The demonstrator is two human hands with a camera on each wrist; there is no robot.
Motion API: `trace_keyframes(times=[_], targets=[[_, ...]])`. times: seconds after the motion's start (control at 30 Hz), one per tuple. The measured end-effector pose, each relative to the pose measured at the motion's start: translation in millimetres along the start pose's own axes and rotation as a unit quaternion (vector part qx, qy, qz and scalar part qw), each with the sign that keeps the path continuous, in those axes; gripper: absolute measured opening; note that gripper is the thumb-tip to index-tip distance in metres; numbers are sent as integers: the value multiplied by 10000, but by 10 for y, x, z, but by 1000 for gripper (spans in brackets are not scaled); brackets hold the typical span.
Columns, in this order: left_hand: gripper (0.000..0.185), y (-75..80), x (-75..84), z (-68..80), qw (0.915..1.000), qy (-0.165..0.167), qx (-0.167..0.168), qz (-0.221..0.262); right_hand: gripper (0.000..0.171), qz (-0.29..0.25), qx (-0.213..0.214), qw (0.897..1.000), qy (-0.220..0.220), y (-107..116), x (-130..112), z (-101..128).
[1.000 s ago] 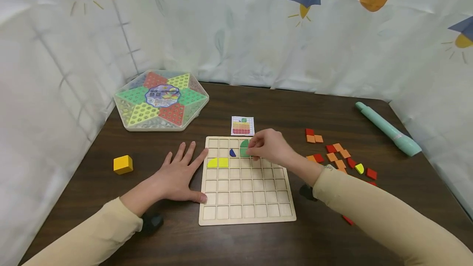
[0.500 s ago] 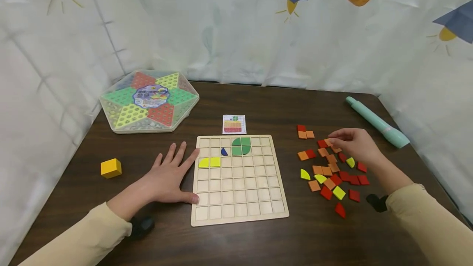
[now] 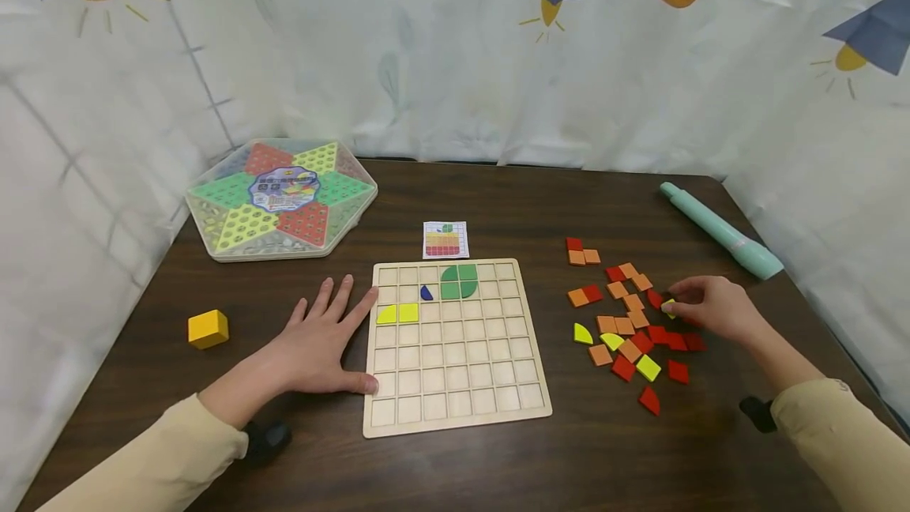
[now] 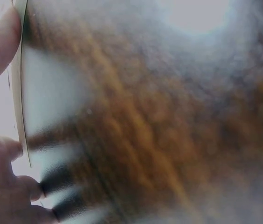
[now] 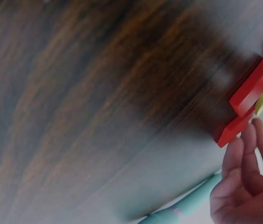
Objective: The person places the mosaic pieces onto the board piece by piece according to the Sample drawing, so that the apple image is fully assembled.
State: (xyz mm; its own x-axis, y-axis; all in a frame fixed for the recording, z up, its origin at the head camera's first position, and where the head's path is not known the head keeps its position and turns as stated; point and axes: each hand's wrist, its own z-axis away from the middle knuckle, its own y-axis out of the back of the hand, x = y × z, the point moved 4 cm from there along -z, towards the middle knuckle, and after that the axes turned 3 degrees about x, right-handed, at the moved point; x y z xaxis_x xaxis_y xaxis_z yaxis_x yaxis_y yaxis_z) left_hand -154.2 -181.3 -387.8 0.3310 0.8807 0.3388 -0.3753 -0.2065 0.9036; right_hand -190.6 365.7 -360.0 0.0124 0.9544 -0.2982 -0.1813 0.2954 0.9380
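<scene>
Head view showed the whole wooden board (image 3: 455,346) and tile pile; the right wrist view only caught red tiles (image 5: 248,95). The right hand (image 3: 714,310) had its fingers (image 5: 243,158) pinched on a yellow tile (image 3: 668,306) at the pile's right edge. Left hand (image 3: 320,342) lay flat, fingers spread, touching the board.

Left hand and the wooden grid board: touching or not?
Touching. In the head view the left hand lies flat on the table with thumb and index fingertip against the wooden grid board at its left edge; the left wrist view shows a finger on that edge.
</scene>
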Motion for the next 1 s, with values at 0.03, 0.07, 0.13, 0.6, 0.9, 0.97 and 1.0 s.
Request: trace_keyframes(times=[0.03,0.07,0.13,0.6,0.9,0.97,1.0], targets=[[129,0,3,-1,10000,-6,0,17,47,46,10,10000,-33,1,1,5],[129,-1,6,-1,10000,-11,-1,29,47,73,10,9999,-73,4,3,9],[129,-1,7,-1,10000,-15,2,49,45,114,15,9998,-145,10,9,14],[130,-1,5,-7,10000,-2,-27,28,38,-33,130,9991,-400,-7,-5,55],[129,-10,9,-12,10000,-5,-37,48,33,18,666,9974,-258,76,-243,100],[129,-3,8,-6,10000,3,-36,48,32,-118,676,9976,-90,76,-445,82],[129,0,8,-3,10000,10,-37,50,31,-202,652,9977,18,61,-570,70]])
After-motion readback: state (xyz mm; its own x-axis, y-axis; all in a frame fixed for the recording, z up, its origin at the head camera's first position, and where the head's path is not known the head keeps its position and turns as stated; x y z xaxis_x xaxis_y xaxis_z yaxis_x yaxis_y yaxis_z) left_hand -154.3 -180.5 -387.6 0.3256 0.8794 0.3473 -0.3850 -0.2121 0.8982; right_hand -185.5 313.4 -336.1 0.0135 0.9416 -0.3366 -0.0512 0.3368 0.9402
